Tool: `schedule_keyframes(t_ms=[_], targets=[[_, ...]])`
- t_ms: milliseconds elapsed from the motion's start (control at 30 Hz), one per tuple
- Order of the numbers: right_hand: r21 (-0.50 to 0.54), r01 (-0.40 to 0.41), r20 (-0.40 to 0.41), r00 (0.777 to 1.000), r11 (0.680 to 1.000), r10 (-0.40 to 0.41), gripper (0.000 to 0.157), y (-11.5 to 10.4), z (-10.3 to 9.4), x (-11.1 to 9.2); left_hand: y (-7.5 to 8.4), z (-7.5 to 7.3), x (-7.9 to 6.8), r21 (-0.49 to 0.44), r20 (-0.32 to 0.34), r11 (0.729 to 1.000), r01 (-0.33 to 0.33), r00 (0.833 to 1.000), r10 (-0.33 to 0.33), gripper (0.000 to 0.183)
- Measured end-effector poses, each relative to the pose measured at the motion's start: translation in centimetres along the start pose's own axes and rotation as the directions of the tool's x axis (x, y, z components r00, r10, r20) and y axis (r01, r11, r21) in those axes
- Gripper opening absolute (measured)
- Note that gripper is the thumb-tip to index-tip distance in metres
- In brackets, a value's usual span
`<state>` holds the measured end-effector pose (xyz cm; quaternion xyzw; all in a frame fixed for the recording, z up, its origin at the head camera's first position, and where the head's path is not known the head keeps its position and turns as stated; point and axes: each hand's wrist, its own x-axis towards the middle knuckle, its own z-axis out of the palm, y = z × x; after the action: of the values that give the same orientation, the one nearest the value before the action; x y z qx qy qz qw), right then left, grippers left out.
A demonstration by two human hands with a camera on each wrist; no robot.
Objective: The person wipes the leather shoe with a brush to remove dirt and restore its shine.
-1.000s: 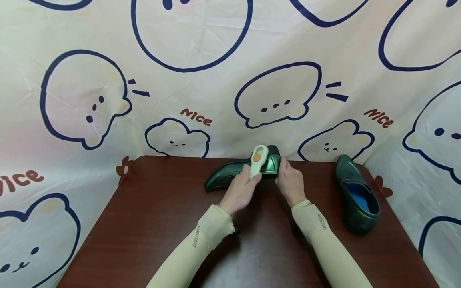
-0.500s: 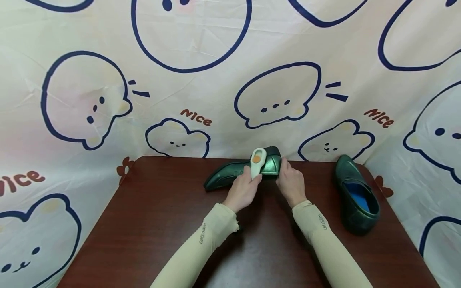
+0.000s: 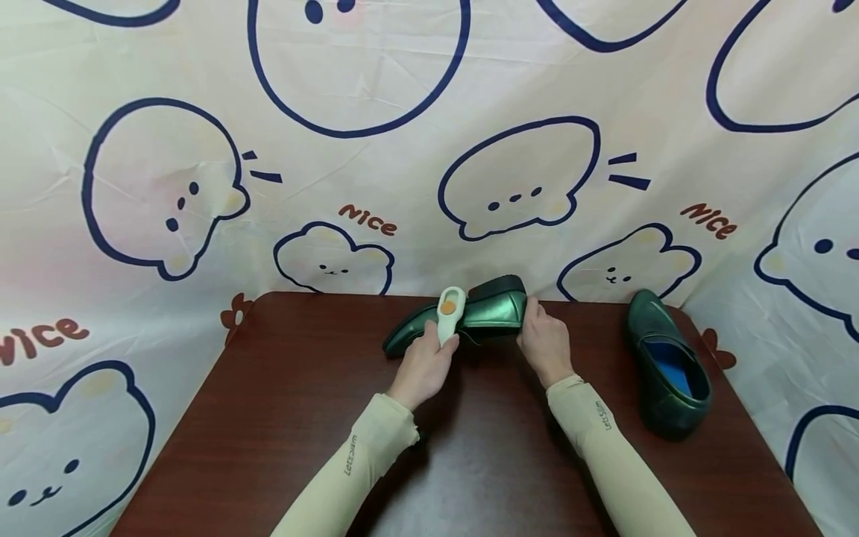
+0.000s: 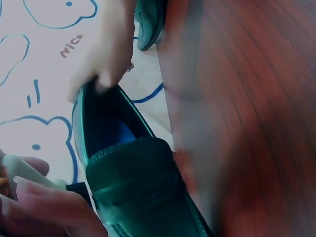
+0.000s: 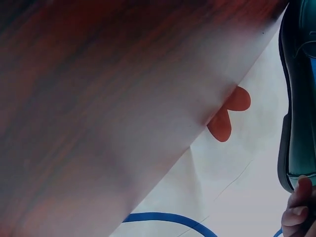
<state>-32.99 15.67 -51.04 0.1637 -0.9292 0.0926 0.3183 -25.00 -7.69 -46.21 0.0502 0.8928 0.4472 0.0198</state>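
Observation:
A green loafer (image 3: 493,311) is held at the back of the table, tilted onto its side with its toe to the left and its sole away from me. My right hand (image 3: 546,343) grips its heel; in the left wrist view the thumb goes inside the opening. My left hand (image 3: 421,369) pinches a white-handled brush (image 3: 450,309) with an orange spot, over the shoe's front part. In the left wrist view the brush's dark end (image 4: 79,190) shows beside the shoe; its bristles are hidden. The right wrist view catches the loafer's side (image 5: 301,133) at the right edge.
A second green loafer (image 3: 664,373) with a blue insole stands upright at the table's right side. The brown wooden table (image 3: 288,418) ends at the back against a white cartoon-printed cloth (image 3: 416,179), which also hangs at both sides.
My left hand has moved the brush leftward from near the heel toward the toe, uncovering the shoe's rear side. The right hand stays on the heel, and the shoe has shifted only slightly.

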Motion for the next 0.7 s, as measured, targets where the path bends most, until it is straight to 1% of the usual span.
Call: schedule_keyframes(t_ms=[133, 267, 367, 500, 600, 700], targets=[[0.002, -0.007, 0.01, 1.0, 1.0, 0.007, 0.039, -0.1, 0.0, 0.1, 1.0, 0.3, -0.2, -0.014, 0.023, 0.997, -0.079, 0.997, 0.079, 0.037], [-0.005, -0.015, 0.009, 1.0, 1.0, 0.015, 0.043, -0.3, -0.1, 0.2, 2.3, 1.0, 0.0, -0.018, 0.036, 0.994, -0.11, 0.993, 0.111, 0.038], [-0.008, -0.022, 0.012, 1.0, 1.0, 0.022, 0.045, -0.4, -0.3, 0.2, 3.0, 2.1, 0.1, 0.007, 0.052, 0.994, -0.108, 0.993, 0.107, 0.04], [-0.006, -0.028, 0.021, 0.999, 1.0, 0.028, 0.044, -0.5, -0.3, 0.2, 3.0, 3.4, 0.2, 0.056, 0.038, 0.994, -0.098, 0.995, 0.096, 0.038], [-0.006, -0.028, 0.03, 0.999, 1.0, 0.028, 0.043, -0.4, -0.3, 0.1, 2.6, 3.5, 0.2, 0.079, 0.009, 0.994, -0.076, 0.997, 0.075, 0.035], [-0.007, -0.028, 0.034, 0.999, 1.0, 0.028, 0.042, -0.2, -0.2, 0.0, 2.0, 3.0, 0.3, 0.075, -0.004, 0.996, -0.041, 0.999, 0.042, 0.034]])
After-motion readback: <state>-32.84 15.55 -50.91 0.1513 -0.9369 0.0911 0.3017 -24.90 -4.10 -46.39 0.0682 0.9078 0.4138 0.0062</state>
